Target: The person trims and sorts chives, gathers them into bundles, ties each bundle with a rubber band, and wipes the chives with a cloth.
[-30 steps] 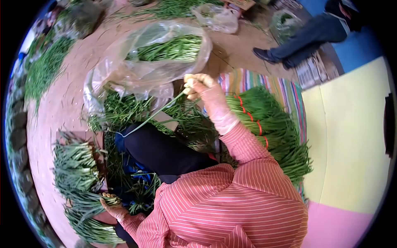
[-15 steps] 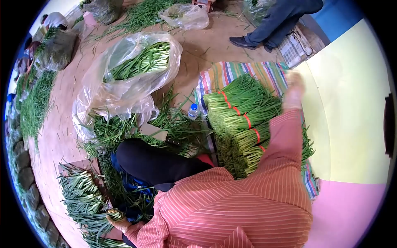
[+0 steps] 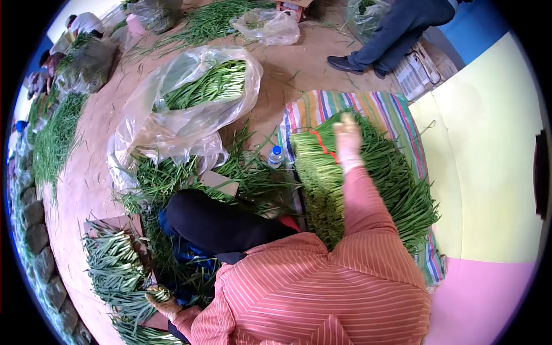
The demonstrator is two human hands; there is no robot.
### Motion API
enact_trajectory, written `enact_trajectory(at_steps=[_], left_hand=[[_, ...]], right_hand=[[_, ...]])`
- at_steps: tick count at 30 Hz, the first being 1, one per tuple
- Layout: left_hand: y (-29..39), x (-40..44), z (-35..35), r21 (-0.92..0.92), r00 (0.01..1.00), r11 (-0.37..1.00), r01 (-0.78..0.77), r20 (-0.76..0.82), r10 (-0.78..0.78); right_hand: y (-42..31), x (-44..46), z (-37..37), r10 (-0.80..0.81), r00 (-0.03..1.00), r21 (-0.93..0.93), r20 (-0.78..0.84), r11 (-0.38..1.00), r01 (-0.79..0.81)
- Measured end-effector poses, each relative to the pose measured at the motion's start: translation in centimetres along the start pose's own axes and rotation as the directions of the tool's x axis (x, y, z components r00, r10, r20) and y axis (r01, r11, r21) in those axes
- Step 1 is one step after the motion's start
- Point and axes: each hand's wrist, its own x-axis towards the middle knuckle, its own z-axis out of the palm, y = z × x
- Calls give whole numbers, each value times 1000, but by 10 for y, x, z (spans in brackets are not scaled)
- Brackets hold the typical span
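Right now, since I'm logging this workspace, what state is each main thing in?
Left hand: closed round a bunch of stems
Right hand: over the banded greens, blurred; grip unclear
Banded greens: bundled, red band visible
Striped sheet: spread out, partly covered
Plastic bag: open, greens inside
Bottle: blue cap on

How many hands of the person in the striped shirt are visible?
2: the left hand, around a green bunch at lower left; the blurred right hand, over or on tied greens. Neither is fully hidden.
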Motion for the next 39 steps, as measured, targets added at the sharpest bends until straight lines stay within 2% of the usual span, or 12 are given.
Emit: enact_trajectory(at_steps=[1, 2, 3, 5, 7, 9, 10, 13, 19, 27, 37, 39], left_hand=[[0, -5, 5, 0, 1000, 1000, -9, -6, 9], [-5, -7, 23, -31, 972, 995, -97, -216, 88], [-9, -9, 42, -41, 895, 982, -187, -419, 153], [-16, -11, 68, -173, 865, 953, -249, -483, 138], [-16, -23, 88, -282, 914, 938, -203, -399, 78], [-34, -42, 127, 202, 936, 966, -160, -281, 213], [-37, -39, 124, -4, 992, 995, -102, -74, 101], [-58, -41, 160, 110, 926, 968, -226, -283, 248], [-89, -63, 172, 7, 858, 984, -181, -488, 161], [-86, -103, 193, 368, 816, 918, 150, -570, 95], [73, -124, 175, 657, 711, 617, -435, -171, 683], [104, -124, 160, 732, 830, 676, -85, -323, 454]], right_hand=[[12, -8, 54, -76, 985, 653, 152, 756, -43], [-17, -38, 80, -306, 939, 129, 158, 949, 287], [-67, -66, 90, -244, 864, 288, 440, 950, 122], [-146, -117, 97, -708, 617, 390, 343, 705, 592], [-184, -165, 121, -799, 423, 538, 428, 601, 591], [-220, -215, 134, -829, 261, 729, 495, 560, 395], [-242, -234, 131, -793, 115, 731, 599, 600, 327], [-257, -314, 169, -572, -294, 547, 765, 819, -172], [-252, -425, 205, 58, -785, 172, 617, 963, 206], [-278, -512, 168, -47, -795, 72, 605, 997, -4], [-365, -593, 142, -557, -753, 355, 351, 823, -443], [-368, -605, 156, -458, -826, 294, 330, 881, -371]])
